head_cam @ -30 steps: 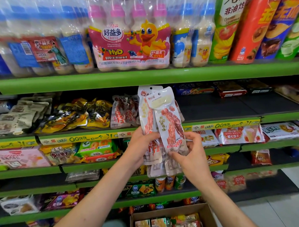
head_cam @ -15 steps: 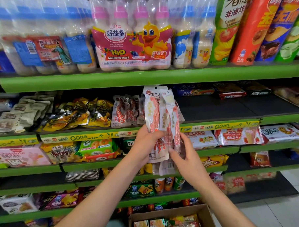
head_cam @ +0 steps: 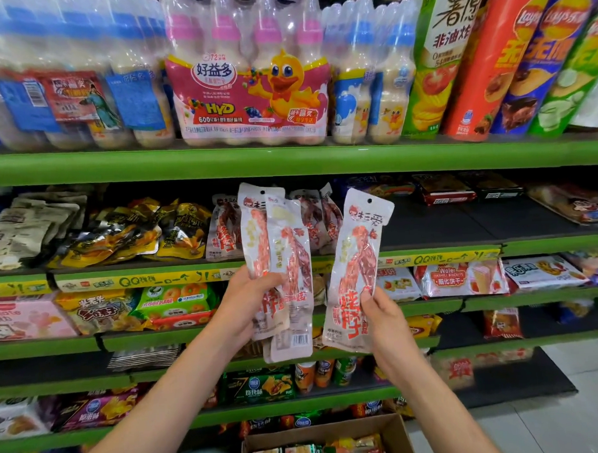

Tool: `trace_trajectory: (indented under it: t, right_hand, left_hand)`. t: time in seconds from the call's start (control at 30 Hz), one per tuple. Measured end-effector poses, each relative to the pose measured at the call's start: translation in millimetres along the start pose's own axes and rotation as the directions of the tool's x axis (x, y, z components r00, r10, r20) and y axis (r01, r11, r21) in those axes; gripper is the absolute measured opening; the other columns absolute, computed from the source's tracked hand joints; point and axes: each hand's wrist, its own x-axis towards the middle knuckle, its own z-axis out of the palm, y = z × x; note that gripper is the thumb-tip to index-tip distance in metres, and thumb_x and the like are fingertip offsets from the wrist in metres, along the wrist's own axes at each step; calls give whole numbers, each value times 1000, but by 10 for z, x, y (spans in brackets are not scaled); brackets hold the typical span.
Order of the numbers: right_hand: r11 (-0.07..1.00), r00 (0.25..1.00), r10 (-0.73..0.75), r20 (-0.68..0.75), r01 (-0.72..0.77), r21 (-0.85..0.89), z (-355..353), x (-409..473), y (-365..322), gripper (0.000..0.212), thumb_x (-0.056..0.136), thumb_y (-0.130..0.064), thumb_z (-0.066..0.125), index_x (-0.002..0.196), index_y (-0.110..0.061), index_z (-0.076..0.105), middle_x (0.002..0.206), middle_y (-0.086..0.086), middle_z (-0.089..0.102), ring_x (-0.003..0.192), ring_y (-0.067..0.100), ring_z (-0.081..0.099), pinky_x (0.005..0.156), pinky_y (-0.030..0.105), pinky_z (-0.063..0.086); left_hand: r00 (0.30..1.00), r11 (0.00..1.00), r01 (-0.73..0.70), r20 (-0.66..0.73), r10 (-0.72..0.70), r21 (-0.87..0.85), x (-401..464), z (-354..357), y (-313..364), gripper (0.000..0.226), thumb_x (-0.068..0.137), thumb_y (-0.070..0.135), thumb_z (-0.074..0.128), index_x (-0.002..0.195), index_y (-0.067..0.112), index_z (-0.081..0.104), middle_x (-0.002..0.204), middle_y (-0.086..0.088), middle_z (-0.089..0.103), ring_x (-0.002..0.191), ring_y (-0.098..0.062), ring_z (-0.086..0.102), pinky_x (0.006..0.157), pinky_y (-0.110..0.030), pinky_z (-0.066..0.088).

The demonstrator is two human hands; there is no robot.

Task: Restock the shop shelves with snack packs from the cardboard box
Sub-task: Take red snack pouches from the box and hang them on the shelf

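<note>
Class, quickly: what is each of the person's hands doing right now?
Left hand: grips a bunch of red-and-white snack packs.
Right hand: pinches a single snack pack, held apart from the bunch.

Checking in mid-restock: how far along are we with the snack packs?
Done: matching red-and-white packs already lean on the second shelf. In hand: the left hand grips a small bunch of packs; the right hand pinches one separate pack. Left: those packs, plus more in the open cardboard box below.
</note>
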Motion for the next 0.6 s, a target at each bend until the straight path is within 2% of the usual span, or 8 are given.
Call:
trace_trajectory:
  t: [0.17,0.2,0.33,0.47,0.6]
  right_hand:
    - [997,1000,-18,10,19,-77,17,17,-18,25,107,-34,43,121,-32,64,113,-5,75,101,14,73,79,32,60]
    - [996,1000,-20,14,21,-86,13,23,-19,25,107,-33,43,121,-32,64,113,-6,75,101,13,73,77,29,60]
    - [994,999,-23,29,26,-105,2,26,-49,25,107,-32,43,121,-34,63,112,-8,76,100,12,73,73,23,59]
    - [997,1000,-12,24,14,-79,-17,30,-67,26,108,-29,42,122,-31,64,112,-6,76,101,14,73,74,25,59]
    - [999,1000,1,25,0,-53,-27,48,-66,27,108,-29,41,122,-31,64,114,-5,76,103,15,73,74,25,60]
  left_hand:
    - [1000,1000,-10,-1,10,-20,40,-21,13,27,90,2,70,114,14,66,105,-7,79,95,-26,77,68,-33,63]
    - [1000,1000,-11,0,11,-19,50,-16,14,27,90,3,70,114,14,66,105,-6,79,96,-26,76,70,-34,63]
    - [1000,1000,-14,-2,14,19,75,22,46,32,89,5,71,119,16,67,111,-4,78,103,-25,75,93,-48,57]
    - [1000,998,-19,-11,20,52,94,46,70,32,88,7,73,117,16,67,109,-1,78,102,-22,75,97,-50,55]
    - [1000,999,-4,-13,5,49,121,38,58,33,87,7,73,118,14,66,111,-3,78,107,-26,73,102,-53,52]
